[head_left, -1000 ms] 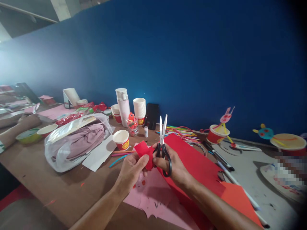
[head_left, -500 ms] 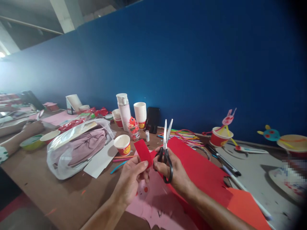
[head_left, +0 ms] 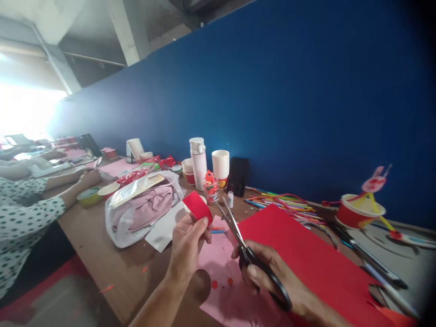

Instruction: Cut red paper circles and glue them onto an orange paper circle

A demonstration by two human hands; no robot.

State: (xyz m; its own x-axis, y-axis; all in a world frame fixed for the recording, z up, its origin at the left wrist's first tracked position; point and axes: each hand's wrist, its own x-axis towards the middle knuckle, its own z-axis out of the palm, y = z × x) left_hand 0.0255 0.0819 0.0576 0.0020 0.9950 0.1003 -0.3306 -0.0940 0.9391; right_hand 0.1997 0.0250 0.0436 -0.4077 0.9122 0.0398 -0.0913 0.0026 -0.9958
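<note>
My left hand (head_left: 186, 247) pinches a small red paper piece (head_left: 196, 206) and holds it up over the table. My right hand (head_left: 272, 284) grips black-handled scissors (head_left: 245, 247), whose blades point up and left toward the red piece without touching it. Below the hands lie a pink paper sheet (head_left: 221, 290) with small red dots on it and a large red paper sheet (head_left: 306, 259).
A plastic bag of pink cloth (head_left: 143, 209), a white bottle (head_left: 198, 156), stacked paper cups (head_left: 220, 165), a black phone (head_left: 238, 176), coloured straws (head_left: 286, 202), pens (head_left: 371, 259) and a red cup craft (head_left: 361, 211) crowd the brown table (head_left: 102, 245). A person in a dotted sleeve (head_left: 23, 218) sits at left.
My right hand has lowered the scissors and tilted them leftward, away from the red piece. The left hand keeps the piece raised. The view has swung left, showing the neighbour.
</note>
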